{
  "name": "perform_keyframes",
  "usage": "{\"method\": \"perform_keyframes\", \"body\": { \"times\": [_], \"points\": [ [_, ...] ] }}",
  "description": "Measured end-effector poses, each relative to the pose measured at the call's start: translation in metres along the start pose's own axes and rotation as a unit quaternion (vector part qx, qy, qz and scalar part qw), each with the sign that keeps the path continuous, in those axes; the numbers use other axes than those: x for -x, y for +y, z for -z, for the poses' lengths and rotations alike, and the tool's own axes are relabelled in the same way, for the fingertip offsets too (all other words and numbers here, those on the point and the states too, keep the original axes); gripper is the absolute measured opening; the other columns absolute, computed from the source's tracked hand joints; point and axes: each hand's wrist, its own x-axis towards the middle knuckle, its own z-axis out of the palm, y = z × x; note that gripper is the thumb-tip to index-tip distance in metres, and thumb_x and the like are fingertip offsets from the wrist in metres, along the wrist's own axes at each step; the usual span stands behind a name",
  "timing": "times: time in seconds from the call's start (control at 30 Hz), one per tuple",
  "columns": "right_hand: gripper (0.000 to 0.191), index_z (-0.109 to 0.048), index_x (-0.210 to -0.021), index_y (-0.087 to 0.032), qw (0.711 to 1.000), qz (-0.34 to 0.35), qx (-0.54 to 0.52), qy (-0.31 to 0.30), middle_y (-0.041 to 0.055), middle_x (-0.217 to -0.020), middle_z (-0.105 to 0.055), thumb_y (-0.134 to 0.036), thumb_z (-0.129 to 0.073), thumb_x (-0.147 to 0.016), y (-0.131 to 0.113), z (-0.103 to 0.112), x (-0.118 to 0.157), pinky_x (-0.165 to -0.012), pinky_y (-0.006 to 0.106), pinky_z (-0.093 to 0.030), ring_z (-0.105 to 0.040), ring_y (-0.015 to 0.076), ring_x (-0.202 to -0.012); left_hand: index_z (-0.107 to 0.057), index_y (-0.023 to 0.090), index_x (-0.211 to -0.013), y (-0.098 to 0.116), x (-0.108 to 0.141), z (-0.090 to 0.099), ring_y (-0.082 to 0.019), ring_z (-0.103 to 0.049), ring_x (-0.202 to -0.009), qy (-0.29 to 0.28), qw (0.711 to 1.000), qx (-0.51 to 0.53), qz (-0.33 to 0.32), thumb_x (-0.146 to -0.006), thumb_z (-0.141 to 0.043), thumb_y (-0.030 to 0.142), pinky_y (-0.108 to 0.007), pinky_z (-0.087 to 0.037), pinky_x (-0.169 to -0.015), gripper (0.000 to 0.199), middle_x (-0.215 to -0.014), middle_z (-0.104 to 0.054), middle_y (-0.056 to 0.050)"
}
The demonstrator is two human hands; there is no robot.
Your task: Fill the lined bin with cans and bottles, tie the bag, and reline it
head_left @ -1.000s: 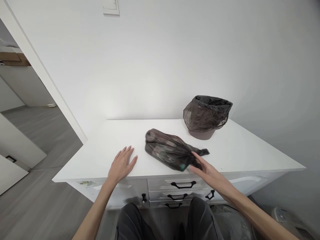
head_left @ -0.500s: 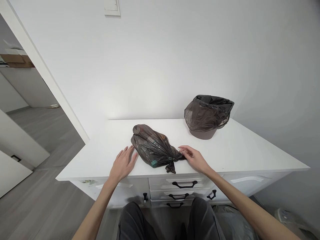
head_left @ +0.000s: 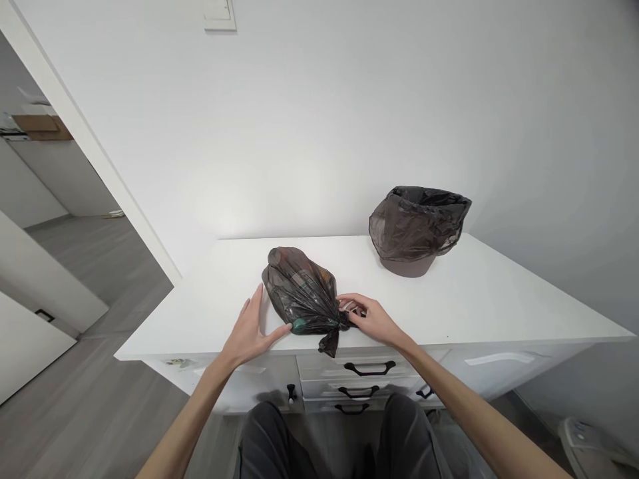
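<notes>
A tied black garbage bag (head_left: 302, 286), thin enough to show green and orange bits inside, lies on the white cabinet top (head_left: 499, 299). My left hand (head_left: 251, 332) is open at the bag's left side, thumb stretched along its near edge by the green bit and fingers spread upward. At the knot on the bag's right end, my right hand (head_left: 370, 319) has its fingers closed on the gathered plastic. One loose tail of the knot hangs toward the front edge. Behind and to the right stands a brown trash bin (head_left: 407, 268) with a black liner (head_left: 417, 229) folded over its rim.
A white wall (head_left: 309, 120) rises behind the cabinet. Drawers with black handles (head_left: 369, 368) are below the top, right in front of my knees (head_left: 264, 439). A doorway lies to the left, and a pale plastic object (head_left: 584, 436) is on the floor at right.
My right hand has moved left, closer in on the knot. My left thumb has spread out against the bag's near edge. The bag looks shorter and more bunched.
</notes>
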Motion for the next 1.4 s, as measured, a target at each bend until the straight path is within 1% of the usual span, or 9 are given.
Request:
{"method": "perform_keyframes", "body": {
  "times": [0.07,0.17,0.27,0.43,0.57,0.73,0.97,1.17,1.4],
  "points": [
    [0.039,-0.072,-0.122,-0.022,0.996,-0.031,-0.075,0.042,0.0093,-0.112,-0.075,-0.045,-0.066,-0.09,0.004,0.004,-0.001,-0.057,0.026,-0.051,-0.071,0.02,-0.086,-0.007,0.024,-0.17,0.026,0.004,0.002,-0.034,-0.029,-0.161,0.047,0.998,0.02,-0.042,-0.1,-0.053,0.064,-0.057,-0.027,-0.131,0.093,-0.175,-0.026,-0.016],
    [0.054,-0.066,-0.124,-0.02,0.979,-0.08,-0.167,0.088,0.0111,-0.112,-0.073,-0.061,-0.068,-0.088,0.012,0.009,-0.001,-0.034,0.019,-0.03,-0.068,0.0156,-0.064,-0.044,0.029,-0.155,0.064,0.008,-0.001,-0.029,-0.03,-0.161,0.086,0.987,0.007,-0.137,-0.104,-0.052,0.049,-0.058,-0.023,-0.133,0.055,-0.169,-0.04,-0.01],
    [0.057,-0.065,-0.127,-0.02,0.979,-0.094,-0.17,0.069,0.0087,-0.108,-0.074,-0.063,-0.066,-0.09,0.018,0.011,-0.002,-0.031,0.02,-0.023,-0.056,0.0084,-0.043,-0.065,0.028,-0.129,0.086,0.005,-0.009,-0.029,-0.037,-0.156,0.077,0.977,-0.026,-0.198,-0.103,-0.057,0.041,-0.059,-0.028,-0.131,0.03,-0.159,-0.053,-0.008],
    [0.036,-0.076,-0.118,-0.023,0.995,-0.026,-0.097,0.025,0.011,-0.132,-0.066,-0.046,-0.063,-0.094,0.017,0.009,-0.003,-0.062,0.03,-0.058,-0.064,0.01,-0.06,-0.069,0.024,-0.112,0.087,-0.011,-0.024,-0.029,-0.046,-0.15,0.08,0.975,-0.052,-0.2,-0.103,-0.058,0.033,-0.058,-0.034,-0.128,0.017,-0.153,-0.06,-0.009],
    [0.033,-0.079,-0.116,-0.026,1.0,0.008,-0.018,0.015,0.0098,-0.133,-0.061,-0.034,-0.062,-0.089,0.016,0.006,-0.005,-0.068,0.034,-0.058,-0.059,0.0094,-0.061,-0.07,0.024,-0.103,0.079,-0.022,-0.031,-0.028,-0.048,-0.149,0.101,0.977,-0.033,-0.185,-0.102,-0.056,0.027,-0.057,-0.036,-0.127,0.014,-0.153,-0.06,-0.007],
    [0.019,-0.082,-0.092,-0.026,0.996,0.017,-0.003,0.084,0.0073,-0.114,-0.067,-0.032,-0.064,-0.086,0.02,0.005,-0.006,-0.073,0.035,-0.055,-0.061,0.0156,-0.073,-0.067,0.023,-0.1,0.07,-0.024,-0.032,-0.028,-0.05,-0.148,0.149,0.973,-0.01,-0.174,-0.103,-0.055,0.022,-0.056,-0.041,-0.121,0.012,-0.152,-0.062,-0.008],
    [0.016,-0.076,-0.083,-0.024,0.982,0.018,-0.038,0.186,0.0068,-0.109,-0.07,-0.038,-0.067,-0.086,0.025,0.008,-0.006,-0.072,0.034,-0.046,-0.062,0.0199,-0.084,-0.068,0.024,-0.096,0.056,-0.026,-0.021,-0.03,-0.053,-0.143,0.223,0.969,0.005,-0.106,-0.101,-0.059,0.027,-0.052,-0.043,-0.114,0.011,-0.147,-0.064,-0.008],
    [0.031,-0.068,-0.083,-0.023,0.964,-0.009,-0.112,0.24,0.0082,-0.101,-0.072,-0.053,-0.07,-0.085,0.025,0.008,-0.007,-0.082,0.037,-0.048,-0.065,0.0241,-0.091,-0.068,0.024,-0.092,0.038,-0.035,-0.007,-0.029,-0.062,-0.128,0.27,0.961,0.067,-0.003,-0.1,-0.06,0.04,-0.047,-0.046,-0.109,0.02,-0.138,-0.069,-0.009],
    [0.031,-0.057,-0.083,-0.026,0.932,-0.054,-0.172,0.316,0.0019,-0.081,-0.066,-0.054,-0.069,-0.084,0.035,0.011,-0.008,-0.074,0.034,-0.047,-0.061,0.0207,-0.078,-0.068,0.021,-0.091,0.01,-0.036,-0.012,-0.03,-0.065,-0.12,0.271,0.906,0.233,0.228,-0.088,-0.066,0.052,-0.046,-0.05,-0.1,0.031,-0.124,-0.073,-0.011]
  ]
}}
